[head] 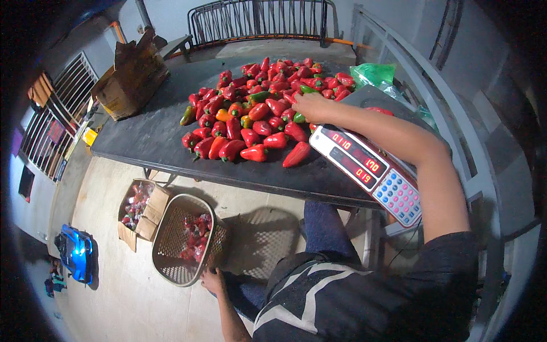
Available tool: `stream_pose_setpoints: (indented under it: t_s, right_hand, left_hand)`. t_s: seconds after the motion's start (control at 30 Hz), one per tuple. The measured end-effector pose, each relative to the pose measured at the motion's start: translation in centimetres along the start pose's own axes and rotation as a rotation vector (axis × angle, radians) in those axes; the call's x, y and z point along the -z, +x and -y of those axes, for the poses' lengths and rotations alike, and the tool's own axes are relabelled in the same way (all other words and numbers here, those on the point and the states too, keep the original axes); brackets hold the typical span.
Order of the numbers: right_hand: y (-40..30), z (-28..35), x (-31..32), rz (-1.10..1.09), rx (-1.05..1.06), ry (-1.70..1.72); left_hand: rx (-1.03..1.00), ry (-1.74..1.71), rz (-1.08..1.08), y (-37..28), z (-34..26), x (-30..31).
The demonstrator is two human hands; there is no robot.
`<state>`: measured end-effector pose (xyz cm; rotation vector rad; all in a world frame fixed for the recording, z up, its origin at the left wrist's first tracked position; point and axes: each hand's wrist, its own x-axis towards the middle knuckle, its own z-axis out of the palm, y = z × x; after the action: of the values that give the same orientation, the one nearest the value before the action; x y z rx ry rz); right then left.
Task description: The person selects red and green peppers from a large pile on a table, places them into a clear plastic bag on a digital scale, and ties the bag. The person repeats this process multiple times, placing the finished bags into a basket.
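A heap of red bell peppers (256, 112), with a few green and orange ones among them, lies on the dark table (256, 175). My right hand (314, 107) reaches into the heap's right side, fingertips at a red pepper; whether it grips one is unclear. Under that forearm stands a digital price scale (354, 158) with lit red digits and a keypad. A red pepper (379, 111) rests on its platform, partly behind my arm. Low on the left, my left hand (213, 281) is beside the rim of a plastic basket (161, 252) containing wrapped red peppers (197, 239); its grip is hard to make out.
An open cardboard box (154, 213) of wrapped peppers stands left of the basket. A larger torn carton (130, 81) sits on the table's far left. Green plastic bags (374, 73) lie behind the scale. Metal railing (453, 137) borders the right. A blue toy car (77, 254) is on the floor.
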<state>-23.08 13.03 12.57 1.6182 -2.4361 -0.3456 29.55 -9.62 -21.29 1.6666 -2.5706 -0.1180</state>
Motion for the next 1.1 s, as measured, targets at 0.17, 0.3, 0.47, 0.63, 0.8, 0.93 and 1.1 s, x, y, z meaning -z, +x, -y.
stream_pose_setpoints:
  t_s: [0.17, 0.3, 0.47, 0.63, 0.8, 0.93, 1.1]
  right_hand:
    - [2.4, -0.5, -1.8, 0.085, 0.0, 0.001]
    - [-0.2, -3.1, 3.4, -0.083, -0.091, 0.006]
    - [-14.0, -8.4, 8.9, -0.481, -0.274, 0.117]
    - [-23.3, -7.3, 8.7, -0.031, -0.677, 0.237]
    - [-25.4, -6.3, 5.5, -0.034, -0.673, 0.366]
    - [-25.8, -7.4, 6.3, -0.15, -0.63, 0.321]
    - [-26.8, -8.6, 7.5, -0.192, -0.661, 0.467]
  left_hand:
    - [0.055, -0.037, 0.058, -0.3, 0.3, 1.3]
    - [0.076, -0.004, 0.063, -0.3, 0.8, 1.5]
    - [0.052, -0.013, 0.12, -0.4, -0.4, 1.5]
    - [0.005, 0.035, 0.136, 0.8, -0.6, -0.1]
    - [-0.055, 0.045, 0.106, 1.5, -1.4, -2.4]
    - [-0.083, 0.041, 0.098, 1.5, -1.2, -2.4]
    - [-0.065, 0.036, 0.1, 0.8, -1.3, -0.8]
